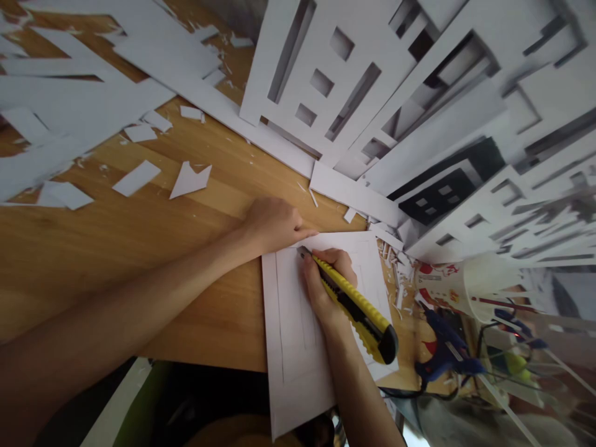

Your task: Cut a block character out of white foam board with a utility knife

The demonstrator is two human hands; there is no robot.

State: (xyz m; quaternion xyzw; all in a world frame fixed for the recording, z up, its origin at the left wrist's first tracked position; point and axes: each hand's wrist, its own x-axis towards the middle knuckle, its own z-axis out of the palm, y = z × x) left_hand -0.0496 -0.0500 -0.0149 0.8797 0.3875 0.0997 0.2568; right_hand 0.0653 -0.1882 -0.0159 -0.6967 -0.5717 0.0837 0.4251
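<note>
My right hand [328, 279] is closed around a yellow utility knife [356, 304], its blade end pointing up and left onto a white board [298, 397]. Thin pencil lines, some forming nested rectangles, mark the board. At the board's upper left edge lies my left hand [277, 221], its fingers mostly curled and one finger stretched along the top edge, holding it down close to the knife tip. The board's near end hangs over the table edge.
Cut-out white panels with window openings [321, 84] stand along the far right. White sheets [84, 112] and scraps [137, 178] cover the left of the wooden table [209, 217]. A blue glue gun [447, 351] and a paper cup [444, 288] are at the right.
</note>
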